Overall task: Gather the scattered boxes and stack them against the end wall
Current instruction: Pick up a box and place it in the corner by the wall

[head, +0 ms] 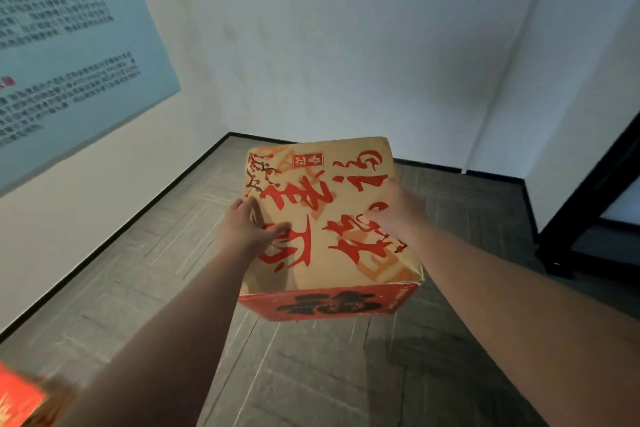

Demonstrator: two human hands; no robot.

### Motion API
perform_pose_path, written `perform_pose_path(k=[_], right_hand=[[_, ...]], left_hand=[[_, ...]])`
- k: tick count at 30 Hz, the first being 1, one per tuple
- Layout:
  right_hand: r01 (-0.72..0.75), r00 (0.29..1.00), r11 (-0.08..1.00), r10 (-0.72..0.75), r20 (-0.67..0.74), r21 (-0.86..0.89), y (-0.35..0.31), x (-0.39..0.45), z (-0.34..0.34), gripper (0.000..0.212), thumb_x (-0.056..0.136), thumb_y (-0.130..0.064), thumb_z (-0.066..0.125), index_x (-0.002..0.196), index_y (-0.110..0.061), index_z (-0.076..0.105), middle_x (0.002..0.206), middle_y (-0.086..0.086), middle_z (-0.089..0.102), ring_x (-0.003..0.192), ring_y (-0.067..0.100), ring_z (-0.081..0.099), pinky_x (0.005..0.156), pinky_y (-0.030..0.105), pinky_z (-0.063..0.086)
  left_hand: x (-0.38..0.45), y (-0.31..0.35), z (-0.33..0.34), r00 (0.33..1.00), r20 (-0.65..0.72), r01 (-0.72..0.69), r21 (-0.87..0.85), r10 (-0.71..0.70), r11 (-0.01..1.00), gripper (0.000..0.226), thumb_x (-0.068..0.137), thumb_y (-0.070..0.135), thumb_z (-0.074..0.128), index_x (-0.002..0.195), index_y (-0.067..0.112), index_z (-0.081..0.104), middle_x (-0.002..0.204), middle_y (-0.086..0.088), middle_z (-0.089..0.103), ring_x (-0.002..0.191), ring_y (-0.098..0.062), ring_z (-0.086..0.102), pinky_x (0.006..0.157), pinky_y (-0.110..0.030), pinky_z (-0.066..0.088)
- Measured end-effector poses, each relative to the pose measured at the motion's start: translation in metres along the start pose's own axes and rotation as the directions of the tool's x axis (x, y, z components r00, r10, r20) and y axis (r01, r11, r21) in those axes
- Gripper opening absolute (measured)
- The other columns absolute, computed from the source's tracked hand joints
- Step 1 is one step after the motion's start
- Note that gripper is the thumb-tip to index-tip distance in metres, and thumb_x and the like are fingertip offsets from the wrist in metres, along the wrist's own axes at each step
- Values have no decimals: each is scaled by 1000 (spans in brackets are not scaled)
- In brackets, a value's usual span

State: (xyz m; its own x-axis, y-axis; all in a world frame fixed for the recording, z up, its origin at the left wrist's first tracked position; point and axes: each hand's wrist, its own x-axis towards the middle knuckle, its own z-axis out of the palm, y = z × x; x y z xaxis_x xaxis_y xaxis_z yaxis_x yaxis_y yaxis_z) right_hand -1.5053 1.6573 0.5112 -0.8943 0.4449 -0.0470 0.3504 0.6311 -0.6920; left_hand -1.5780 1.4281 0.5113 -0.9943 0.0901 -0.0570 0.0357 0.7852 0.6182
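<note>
A tan cardboard box with red brush lettering on top and a red side panel hangs in the air in front of me, above the floor. My left hand grips its left edge, thumb across the top face. My right hand holds the right side, fingers curled onto the top. The white end wall rises just beyond the box. The box's underside is hidden.
Grey wood-pattern floor with a black skirting line runs to the wall. A blue text poster hangs on the left wall. A black frame stands at the right. Part of a red box shows at the bottom left corner.
</note>
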Motion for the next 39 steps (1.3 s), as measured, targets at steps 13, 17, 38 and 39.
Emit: perform_pose_path(k=[13,17,38,39], right_hand=[[-53,995,995,46,84,88,-100,396,102,51,88,-26,69,132,-22,43,121,5,57,103,22,60,71,28,50],[-15,986,994,-4,165,113,-140,526,153,54,87,-25,70,133,-22,42,120,5,57,95,18,57,54,19,40],[-112,968,989,87,235,95,-359,1027,405,42,88,-21,68,124,-17,48,115,3,60,104,22,58,74,28,44],[-123,966,986,92,240,117,-362,1050,418,41,88,-21,68,124,-17,48,114,1,60,104,21,58,74,27,44]], left_hand=[[396,17,-11,999,-6,34,85,-33,996,83,74,52,73,142,17,39,148,-1,38,133,-23,40,102,-44,40],[524,2,-22,995,-38,96,116,-92,989,84,75,53,71,143,18,37,148,-1,38,133,-23,39,104,-44,38],[1129,-117,-78,989,79,113,133,-125,985,74,78,51,70,137,17,40,140,0,44,126,-23,44,100,-42,42],[1158,-122,-76,988,94,109,131,-121,985,74,79,51,69,137,18,40,141,0,43,127,-23,43,101,-42,41]])
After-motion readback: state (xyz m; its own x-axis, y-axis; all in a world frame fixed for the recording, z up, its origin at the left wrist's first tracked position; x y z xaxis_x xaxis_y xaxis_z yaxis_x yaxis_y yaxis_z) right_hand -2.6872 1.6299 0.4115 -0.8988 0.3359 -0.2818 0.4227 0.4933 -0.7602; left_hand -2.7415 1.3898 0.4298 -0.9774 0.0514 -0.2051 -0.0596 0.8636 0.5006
